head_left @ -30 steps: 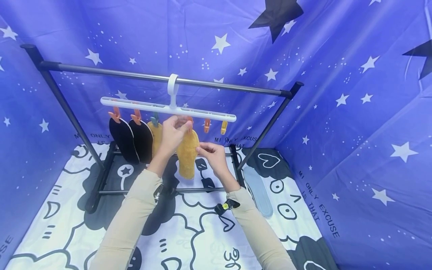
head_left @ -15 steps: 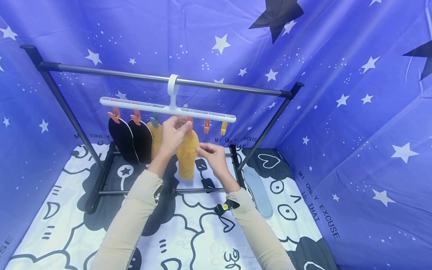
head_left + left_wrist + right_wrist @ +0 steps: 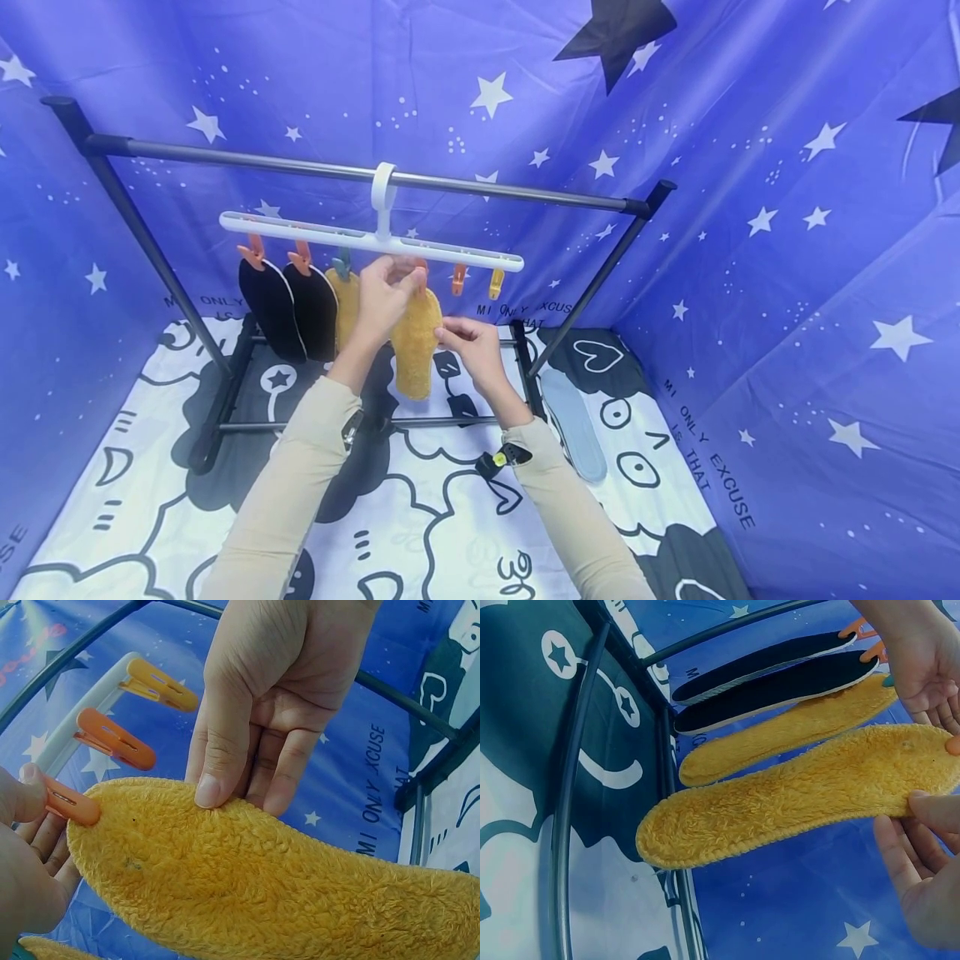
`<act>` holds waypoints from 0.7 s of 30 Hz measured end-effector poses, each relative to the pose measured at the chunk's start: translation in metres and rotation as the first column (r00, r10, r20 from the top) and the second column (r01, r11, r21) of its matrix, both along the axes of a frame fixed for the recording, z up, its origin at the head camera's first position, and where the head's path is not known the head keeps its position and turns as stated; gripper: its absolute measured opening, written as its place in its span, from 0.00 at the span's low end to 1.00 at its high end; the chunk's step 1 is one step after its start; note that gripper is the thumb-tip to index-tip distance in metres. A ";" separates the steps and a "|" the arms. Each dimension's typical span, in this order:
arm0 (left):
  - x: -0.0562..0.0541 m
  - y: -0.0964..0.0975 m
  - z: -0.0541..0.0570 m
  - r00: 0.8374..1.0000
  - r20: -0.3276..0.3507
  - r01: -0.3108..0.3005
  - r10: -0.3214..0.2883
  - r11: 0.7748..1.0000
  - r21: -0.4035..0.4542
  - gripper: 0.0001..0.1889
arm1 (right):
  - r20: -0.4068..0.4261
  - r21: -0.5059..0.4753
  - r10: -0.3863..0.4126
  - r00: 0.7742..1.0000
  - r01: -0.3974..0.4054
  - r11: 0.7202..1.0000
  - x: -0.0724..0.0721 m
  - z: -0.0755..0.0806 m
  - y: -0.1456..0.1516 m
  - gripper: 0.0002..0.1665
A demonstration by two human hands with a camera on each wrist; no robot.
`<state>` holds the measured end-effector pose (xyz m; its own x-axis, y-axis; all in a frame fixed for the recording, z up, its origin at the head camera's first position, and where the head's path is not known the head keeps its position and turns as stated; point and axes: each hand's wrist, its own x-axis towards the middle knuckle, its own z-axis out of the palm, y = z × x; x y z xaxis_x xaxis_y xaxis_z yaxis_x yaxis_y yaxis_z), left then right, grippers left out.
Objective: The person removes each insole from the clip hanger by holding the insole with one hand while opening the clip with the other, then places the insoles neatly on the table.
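A fuzzy yellow insole hangs from the white hanger by an orange clip. My left hand pinches that clip at the insole's top end. Lower down, my right hand pinches the insole's right edge between thumb and fingers. In the left wrist view the clip's tip overlaps the insole's rim. To the left, another yellow insole hangs from a teal clip, partly behind my left hand in the head view. Farther left, two black insoles hang from orange clips.
On the hanger's right side hang a second orange clip and a yellow clip, holding nothing. The hanger's hook sits over a black rack's rail. A grey-blue insole lies on the patterned cloth right of the rack. Blue star-printed curtains stand behind.
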<state>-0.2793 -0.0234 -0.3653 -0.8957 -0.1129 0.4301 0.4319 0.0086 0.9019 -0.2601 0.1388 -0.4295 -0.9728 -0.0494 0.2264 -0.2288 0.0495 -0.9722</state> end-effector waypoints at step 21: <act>0.001 0.000 0.001 1.000 -0.011 -0.013 0.013 1.000 -0.009 0.08 | 0.006 -0.001 0.007 1.000 -0.007 1.000 0.000 -0.005 0.003 0.13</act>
<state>-0.2783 -0.0234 -0.3645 -0.8893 -0.1206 0.4412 0.4419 0.0229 0.8968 -0.2605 0.1421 -0.4340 -0.9738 -0.0565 0.2204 -0.2231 0.0472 -0.9736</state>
